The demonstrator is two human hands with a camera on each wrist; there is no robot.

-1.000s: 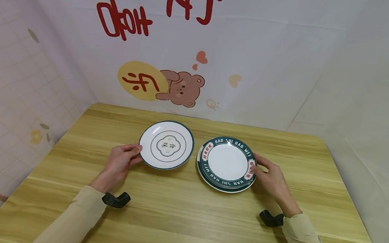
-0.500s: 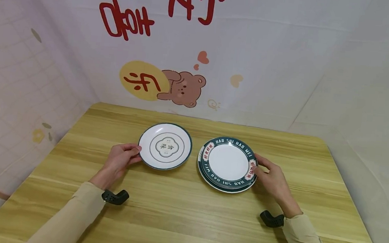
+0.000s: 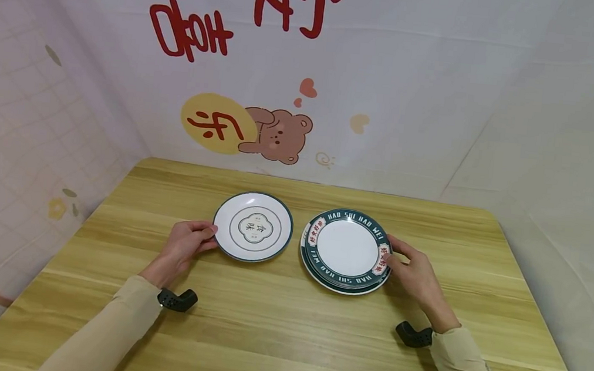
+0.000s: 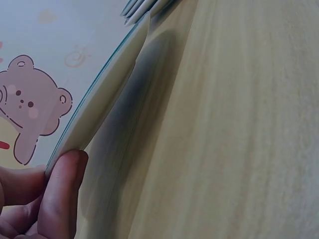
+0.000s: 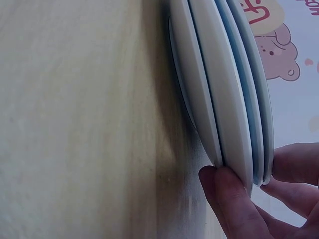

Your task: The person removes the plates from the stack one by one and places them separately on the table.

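Observation:
A white plate with a thin dark green rim (image 3: 270,248) is pinched at its left edge by my left hand (image 3: 182,251). In the left wrist view the fingers hold that plate (image 4: 99,99) slightly above the tabletop, over its shadow. To the right, a stack of several plates (image 3: 347,246) has a green lettered rim on top. My right hand (image 3: 416,278) grips the stack's right edge. The right wrist view shows the hand (image 5: 259,199) with fingertips around the edges of the stacked plates (image 5: 224,89).
The wooden table (image 3: 283,337) reaches back to a white cloth wall (image 3: 415,101) printed with a bear, hearts and red characters. Pale cloth also hangs at the left and right sides. A black device (image 3: 178,300) is on the left wrist, another (image 3: 413,335) on the right.
The plate in my left hand has come down a little and toward the front. My right hand and the stack look nearly unmoved.

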